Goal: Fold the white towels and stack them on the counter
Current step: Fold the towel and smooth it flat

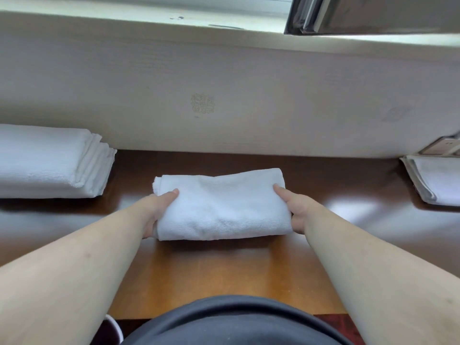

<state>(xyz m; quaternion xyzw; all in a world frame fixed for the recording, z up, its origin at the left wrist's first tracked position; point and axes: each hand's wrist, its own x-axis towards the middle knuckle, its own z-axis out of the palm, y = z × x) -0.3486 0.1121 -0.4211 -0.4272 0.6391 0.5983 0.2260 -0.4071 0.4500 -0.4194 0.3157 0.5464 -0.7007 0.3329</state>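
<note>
A folded white towel (222,204) lies in the middle of the brown wooden table (224,275), a little short of the pale wall (224,83) that closes off the table's far edge. Bare wood shows on both sides of it and in a wide strip between it and the near edge. The left hand (159,210) grips the towel's left end, thumb on top, fingers apparently tucked beneath; the right hand (296,207) grips the right end the same way. The towel is a thick, soft rectangle with rounded folds. A stack of folded towels (49,163) sits well apart on the left against the wall, and another towel pile (435,180) sits at the right edge.
</note>
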